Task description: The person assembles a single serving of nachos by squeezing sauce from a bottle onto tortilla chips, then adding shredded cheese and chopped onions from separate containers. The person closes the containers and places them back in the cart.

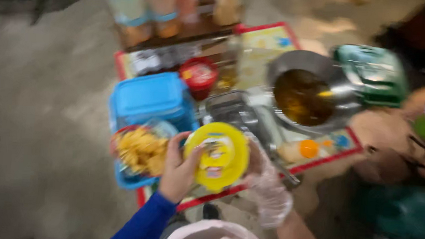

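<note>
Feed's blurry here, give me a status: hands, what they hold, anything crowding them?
Left hand and gloved right hand both grip round yellow plastic lid. Fried snacks in blue tray beside left. Metal wok of oil beyond.

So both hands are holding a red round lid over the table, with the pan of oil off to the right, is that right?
Not quite: the lid is yellow, not red. The head view shows the left hand and the gloved right hand holding it over the table, with the pan of oil to the right.
</note>
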